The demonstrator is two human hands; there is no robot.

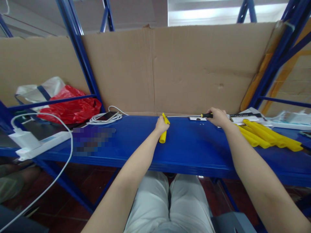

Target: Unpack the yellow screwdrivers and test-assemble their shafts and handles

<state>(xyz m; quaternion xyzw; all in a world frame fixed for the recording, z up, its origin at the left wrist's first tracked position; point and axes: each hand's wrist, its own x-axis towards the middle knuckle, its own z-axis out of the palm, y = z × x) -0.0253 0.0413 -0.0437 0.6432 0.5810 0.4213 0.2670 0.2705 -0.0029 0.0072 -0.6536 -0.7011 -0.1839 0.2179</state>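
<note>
My left hand (161, 124) is closed around a yellow tube (163, 137) above the middle of the blue shelf. Its lower end sticks out below my fingers, and a narrower yellow part shows above them. My right hand (218, 117) grips a screwdriver (206, 115) by its black and yellow handle. The long thin shaft points left, and its far end reaches the yellow piece in my left hand; whether it is inside cannot be made out. Several more yellow tubes (269, 135) lie in a pile to the right of my right hand.
A blue shelf (136, 139) backed by cardboard (189, 68) forms the work surface. At left are a red plastic bag (73, 103), a coiled white cable (103, 119) and a power strip (46, 145) with a plug. A small black-and-white item (197, 118) lies under the screwdriver.
</note>
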